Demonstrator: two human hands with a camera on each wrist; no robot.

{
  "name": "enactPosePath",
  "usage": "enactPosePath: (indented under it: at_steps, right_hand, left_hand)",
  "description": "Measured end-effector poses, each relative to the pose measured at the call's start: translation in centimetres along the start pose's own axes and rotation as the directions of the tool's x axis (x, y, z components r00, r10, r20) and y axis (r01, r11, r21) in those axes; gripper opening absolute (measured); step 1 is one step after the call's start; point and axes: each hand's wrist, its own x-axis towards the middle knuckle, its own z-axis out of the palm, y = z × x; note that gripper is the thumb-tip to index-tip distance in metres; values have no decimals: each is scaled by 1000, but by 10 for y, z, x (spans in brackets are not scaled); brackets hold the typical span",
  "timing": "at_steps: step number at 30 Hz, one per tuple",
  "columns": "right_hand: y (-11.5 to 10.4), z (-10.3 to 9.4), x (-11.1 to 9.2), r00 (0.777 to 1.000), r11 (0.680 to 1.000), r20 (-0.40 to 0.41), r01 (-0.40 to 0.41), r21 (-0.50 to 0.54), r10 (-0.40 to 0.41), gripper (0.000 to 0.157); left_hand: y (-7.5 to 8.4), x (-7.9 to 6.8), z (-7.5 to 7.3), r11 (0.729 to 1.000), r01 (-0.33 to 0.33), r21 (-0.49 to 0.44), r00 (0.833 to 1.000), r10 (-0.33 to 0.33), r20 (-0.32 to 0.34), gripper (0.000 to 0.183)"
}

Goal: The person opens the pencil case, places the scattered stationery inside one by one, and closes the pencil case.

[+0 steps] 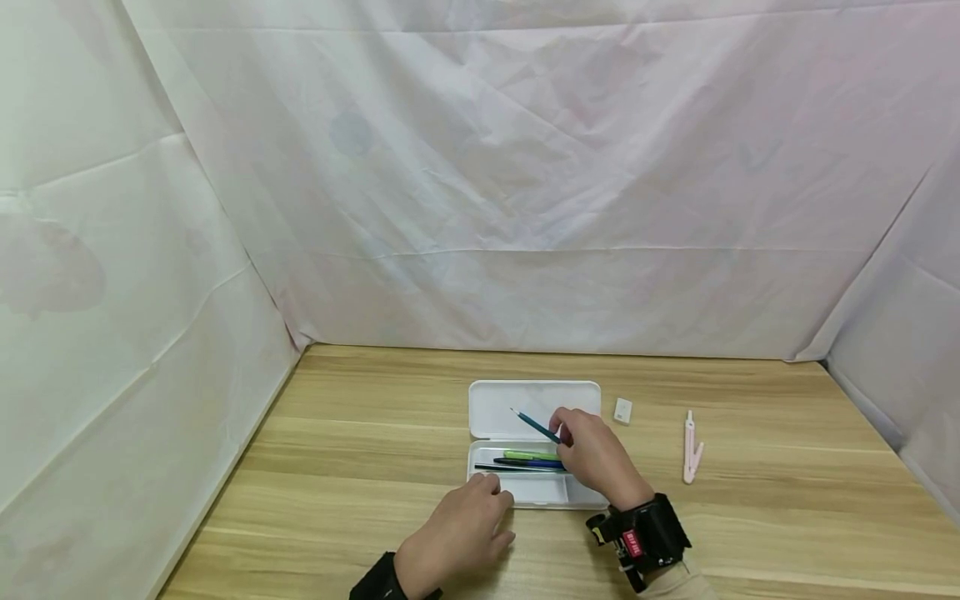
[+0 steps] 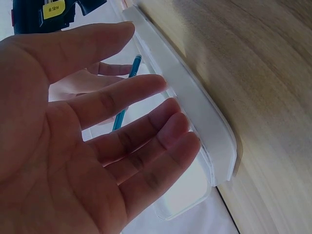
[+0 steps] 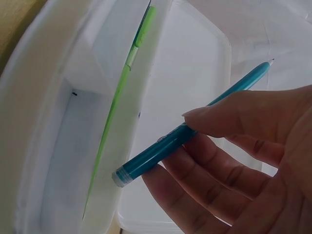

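My right hand [image 1: 597,454] pinches a teal pen [image 3: 156,153] between thumb and fingers, holding it over the open white pencil case [image 1: 536,492]. The pen's thin tip points up and to the left in the head view. At the case's front left corner is my left hand [image 1: 467,523], its fingers loosely bent and fingertips right at the rim, with nothing in the palm. Inside the back compartment lie a green pen [image 1: 519,455], a dark blue pen [image 1: 517,462] and a black pen [image 1: 491,468]. My right hand hides their right ends.
The case's lid [image 1: 491,408] lies folded back behind it. A small white eraser-like block [image 1: 622,410] sits right of the lid, and a pale pink compass [image 1: 689,450] farther right, both on the wooden table [image 1: 337,467]. White cloth [image 1: 525,208] hangs behind and at both sides.
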Motion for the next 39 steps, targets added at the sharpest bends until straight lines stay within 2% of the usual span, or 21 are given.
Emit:
enactPosePath:
  at_steps: [14, 31, 39]
  right_hand:
    - [4, 3, 2, 1000, 1000, 29, -6, -6, 6, 21]
    - [6, 6, 2, 996, 1000, 83, -12, -19, 14, 21]
    - [7, 7, 2, 996, 999, 87, 11, -34, -8, 21]
  left_hand:
    - [1, 0, -2, 1000, -2, -1, 1000, 2, 10, 28]
    - [2, 1, -2, 1000, 23, -16, 998, -23, 55, 28]
    - [2, 2, -3, 1000, 25, -14, 998, -24, 66, 28]
